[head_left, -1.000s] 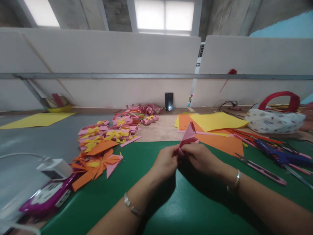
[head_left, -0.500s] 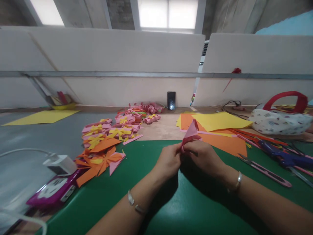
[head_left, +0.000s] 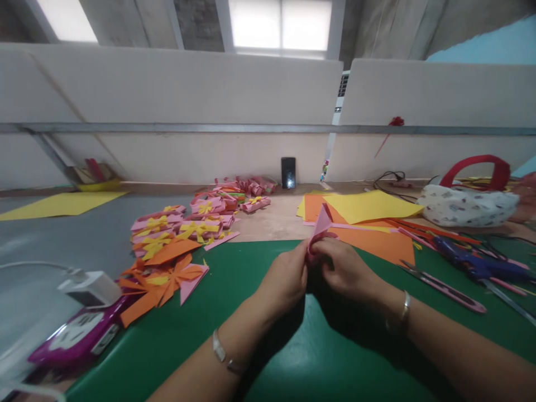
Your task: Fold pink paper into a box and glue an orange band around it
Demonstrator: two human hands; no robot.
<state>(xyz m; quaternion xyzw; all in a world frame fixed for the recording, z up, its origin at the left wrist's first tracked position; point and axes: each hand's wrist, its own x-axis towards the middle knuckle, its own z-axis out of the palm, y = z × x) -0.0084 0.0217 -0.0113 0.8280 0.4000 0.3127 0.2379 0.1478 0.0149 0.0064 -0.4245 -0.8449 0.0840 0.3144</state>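
Observation:
Pinched between my two hands is a folded piece of pink paper (head_left: 321, 222), its pointed tip sticking up above the fingers. My left hand (head_left: 287, 277) grips it from the left, closed, with the thumb against the paper. From the right, my right hand (head_left: 345, 265) is closed on the same piece, fingers curled over its lower part. Both hands are just above the green mat (head_left: 288, 357). The lower end of the paper is hidden by the fingers.
Orange paper flowers (head_left: 173, 279) and pink-and-yellow paper pieces (head_left: 201, 229) pile up on the left. Yellow sheets (head_left: 377, 205), a craft knife (head_left: 444, 287), a blue glue gun (head_left: 477, 262) and a patterned bag (head_left: 469, 205) lie right. A phone (head_left: 288, 172) leans on the back panel; a white charger (head_left: 90, 289) sits left.
The view has shifted slightly, so the scene sits a little further left. Both hands keep hold of the pink paper, with only slight movement of the fingers.

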